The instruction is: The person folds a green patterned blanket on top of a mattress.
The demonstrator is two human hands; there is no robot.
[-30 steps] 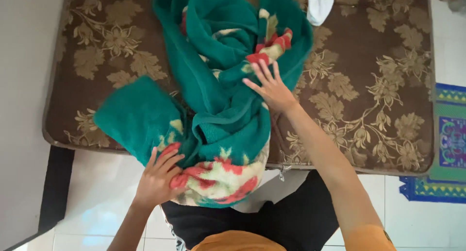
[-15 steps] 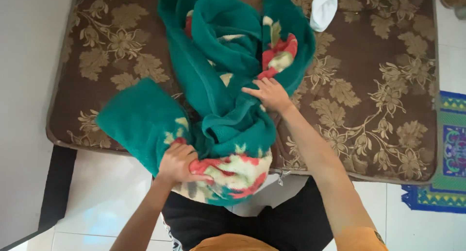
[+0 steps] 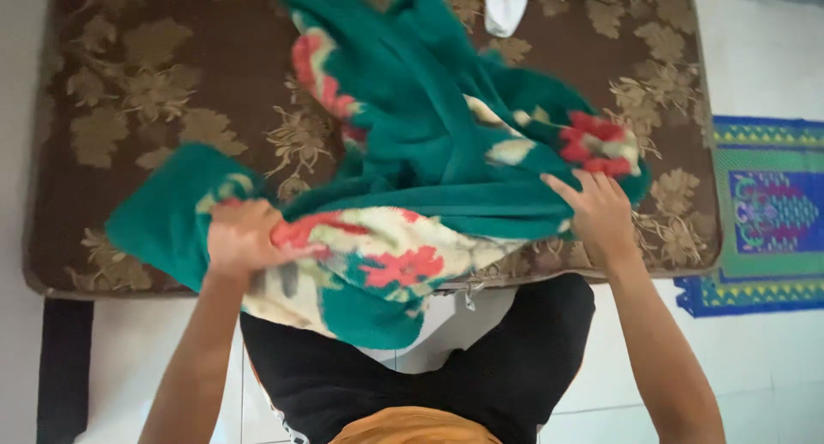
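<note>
Brown mattress on a pale tiled floor, with a blanket spread across it.

The mattress [image 3: 172, 92] has a brown cover printed with tan flowers and leaves, and it lies flat on the white floor tiles [image 3: 772, 367]. A green blanket [image 3: 429, 143] with red and cream flowers lies bunched across its middle and hangs over the near edge. A small white cloth [image 3: 506, 4] rests on the mattress at the far edge, just beyond the blanket. A blue and green patterned mat [image 3: 768, 212] lies on the floor just beside the mattress's right edge.
</note>
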